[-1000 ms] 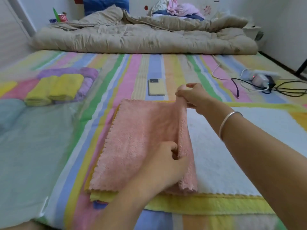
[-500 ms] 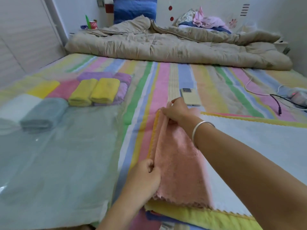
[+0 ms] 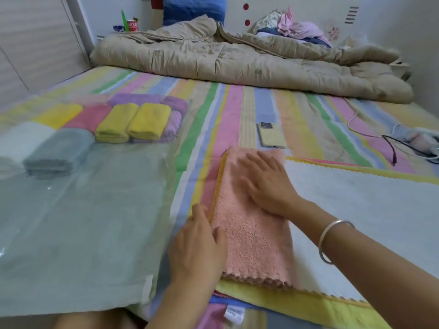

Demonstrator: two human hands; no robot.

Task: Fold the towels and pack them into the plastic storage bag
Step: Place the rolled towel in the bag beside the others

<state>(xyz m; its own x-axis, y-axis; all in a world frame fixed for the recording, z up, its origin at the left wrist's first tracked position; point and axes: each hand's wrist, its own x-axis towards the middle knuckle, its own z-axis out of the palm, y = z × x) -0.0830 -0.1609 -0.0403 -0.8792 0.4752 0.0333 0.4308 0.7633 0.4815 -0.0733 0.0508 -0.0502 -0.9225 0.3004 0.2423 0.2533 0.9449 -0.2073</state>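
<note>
A pink towel [image 3: 251,238], folded into a narrow strip, lies at centre frame on a stack of spread towels; its long axis runs from bottom centre up toward a phone [image 3: 270,135]. The right hand [image 3: 268,184] presses flat on its upper half, fingers straight and spread. The left hand [image 3: 197,243] rests against its lower left edge, fingers relaxed, grasping nothing. The clear plastic storage bag [image 3: 83,222] fills the left, with 2 folded yellow towels [image 3: 133,122] inside.

Home bedroom: striped bed [image 3: 261,110], rumpled quilt [image 3: 237,58].
</note>
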